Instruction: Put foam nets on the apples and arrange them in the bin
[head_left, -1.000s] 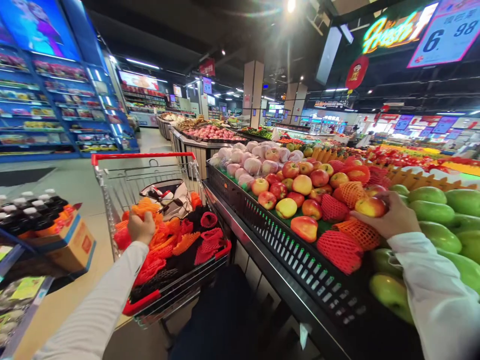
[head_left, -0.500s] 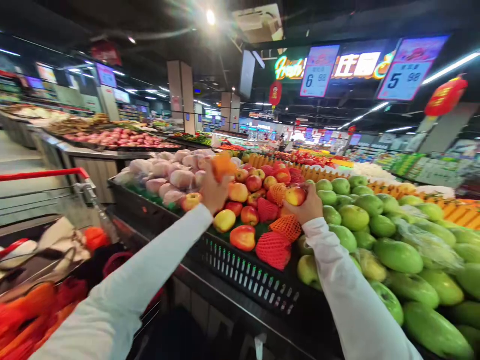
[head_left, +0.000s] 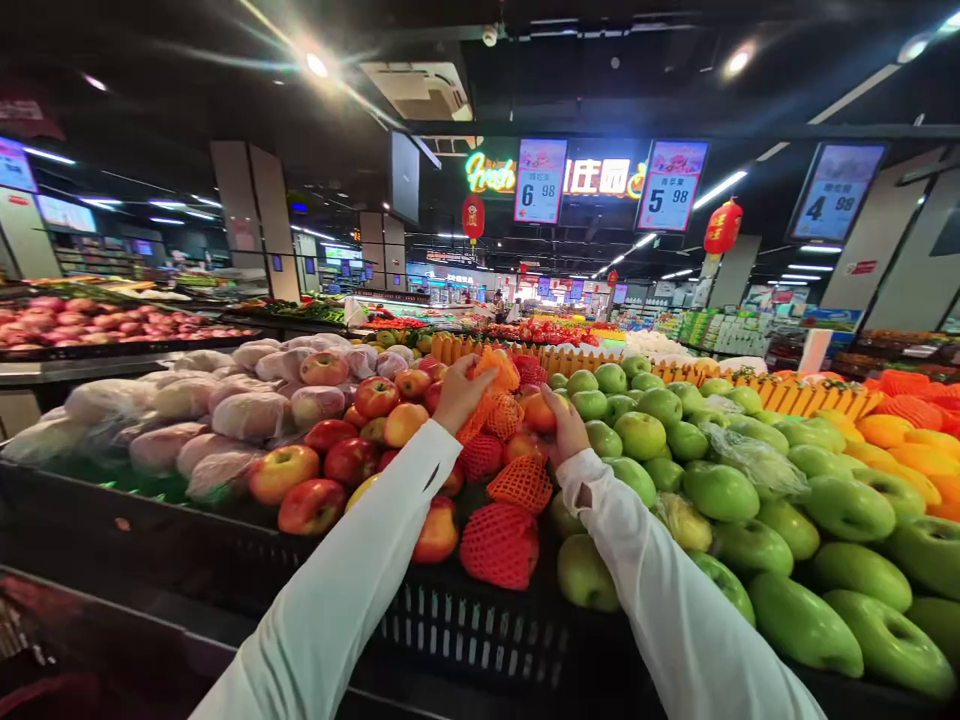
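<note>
My left hand (head_left: 461,393) is closed on an orange foam fruit net (head_left: 496,369) above the apples. Whether a fruit sits inside that net I cannot tell. Just to its right, my right hand (head_left: 568,430) grips a red-yellow apple (head_left: 538,413), fingers round its right side. Below and between the hands lie apples in netting, among them an orange-netted apple (head_left: 520,484) and a red-netted apple (head_left: 500,545). Bare red apples (head_left: 313,506) lie left of my left forearm, and green apples (head_left: 641,435) are heaped beside my right hand.
Plastic-wrapped pale pink fruit (head_left: 251,415) fills the left of the display. A black slotted crate wall (head_left: 472,632) runs along the front. Oranges (head_left: 896,450) lie at far right, behind the green apples. Price signs (head_left: 540,180) hang overhead.
My left hand has moved right with the orange net, close to my right hand. The right hand still holds its apple. The view has turned right, and the shopping cart has left it.
</note>
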